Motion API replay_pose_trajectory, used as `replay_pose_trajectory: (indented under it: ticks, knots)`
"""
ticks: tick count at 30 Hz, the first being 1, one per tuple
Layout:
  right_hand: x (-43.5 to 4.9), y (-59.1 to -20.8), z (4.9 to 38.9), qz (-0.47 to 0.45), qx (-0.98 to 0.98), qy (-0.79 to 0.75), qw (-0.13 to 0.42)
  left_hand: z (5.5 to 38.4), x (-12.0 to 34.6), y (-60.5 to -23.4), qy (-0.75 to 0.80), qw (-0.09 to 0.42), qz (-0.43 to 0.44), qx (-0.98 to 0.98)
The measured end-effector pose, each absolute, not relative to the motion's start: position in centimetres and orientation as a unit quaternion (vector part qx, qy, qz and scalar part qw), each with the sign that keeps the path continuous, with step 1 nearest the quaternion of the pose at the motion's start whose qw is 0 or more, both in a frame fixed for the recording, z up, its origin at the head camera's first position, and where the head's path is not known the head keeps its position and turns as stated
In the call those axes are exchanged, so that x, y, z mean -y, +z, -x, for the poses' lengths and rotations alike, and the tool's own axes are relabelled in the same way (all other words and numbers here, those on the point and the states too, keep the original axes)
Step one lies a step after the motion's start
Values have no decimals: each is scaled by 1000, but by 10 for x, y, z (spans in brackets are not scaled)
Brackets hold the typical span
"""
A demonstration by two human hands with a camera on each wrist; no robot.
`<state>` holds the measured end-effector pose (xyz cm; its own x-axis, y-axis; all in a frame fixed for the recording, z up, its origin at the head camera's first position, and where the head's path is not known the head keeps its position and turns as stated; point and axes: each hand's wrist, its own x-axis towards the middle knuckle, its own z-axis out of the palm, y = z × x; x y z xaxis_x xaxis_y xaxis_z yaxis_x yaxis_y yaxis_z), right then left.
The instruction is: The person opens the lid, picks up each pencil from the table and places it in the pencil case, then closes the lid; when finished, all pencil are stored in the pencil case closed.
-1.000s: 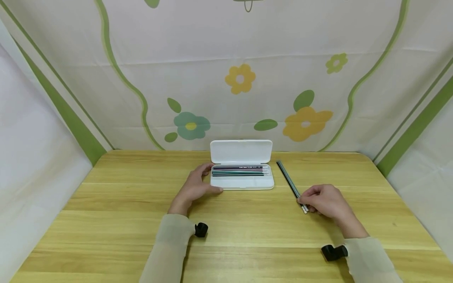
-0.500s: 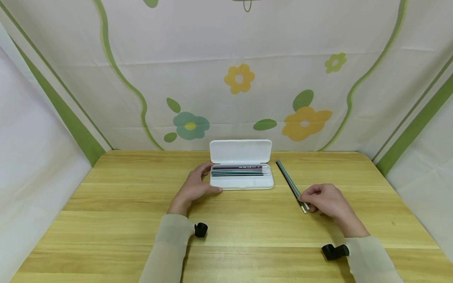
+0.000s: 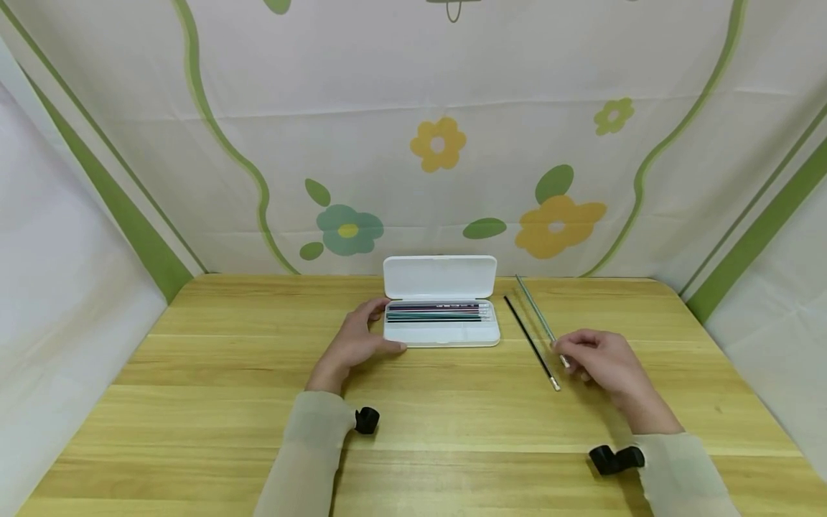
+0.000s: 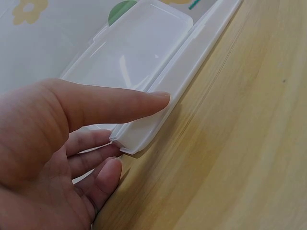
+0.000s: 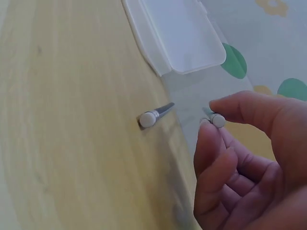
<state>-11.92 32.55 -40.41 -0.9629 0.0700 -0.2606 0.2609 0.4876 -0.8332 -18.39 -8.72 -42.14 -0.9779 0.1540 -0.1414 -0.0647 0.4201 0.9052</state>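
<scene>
A white pencil case (image 3: pixel 439 334) stands with its lid up near the table's back edge, several pencils (image 3: pixel 434 316) lying along its rear half. My left hand (image 3: pixel 352 343) holds the case's left end, thumb along the front wall and fingers behind, as the left wrist view shows. To the right, my right hand (image 3: pixel 601 362) pinches a green pencil (image 3: pixel 534 306) near its white eraser end between thumb and fingertips. The pencil slants away, raised above the table. Left of it, a black pencil (image 3: pixel 531 342) lies loose on the wood, its eraser (image 5: pixel 147 120) facing the right wrist camera.
The wooden table (image 3: pixel 452 459) runs back to a fabric curtain (image 3: pixel 271 115) printed with flowers. Side curtains border it left and right. Black wrist cameras (image 3: pixel 367 420) sit on both sleeves.
The two pencils lay side by side; my right hand has lifted the green one away to the right and up. The black pencil stays on the table. My left hand has not moved.
</scene>
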Motion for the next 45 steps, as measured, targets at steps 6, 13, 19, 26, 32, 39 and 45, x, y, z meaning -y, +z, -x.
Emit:
replay_pose_trajectory:
  ticks: [6,13,19,26,32,39,45]
  knots:
    - [-327,-401,120,-95,-832,-539,92,184,87,-421,539,102,-27,-836]
    - [-325,-398,119,-75,-820,-560,87,183,87,-420,538,102,-30,-836]
    - [-321,-394,118,-60,-819,-566,73,183,87,-420,540,101,-33,-835]
    - [-315,-389,115,-44,-826,-559,63,183,87,-419,545,103,-32,-831]
    - [-312,-390,116,-29,-825,-561,62,183,87,-420,542,101,-35,-833]
    - [-308,-392,117,-24,-831,-553,59,183,87,-419,539,105,-33,-835]
    - [-307,-393,117,-27,-831,-553,57,182,86,-418,543,106,-30,-832]
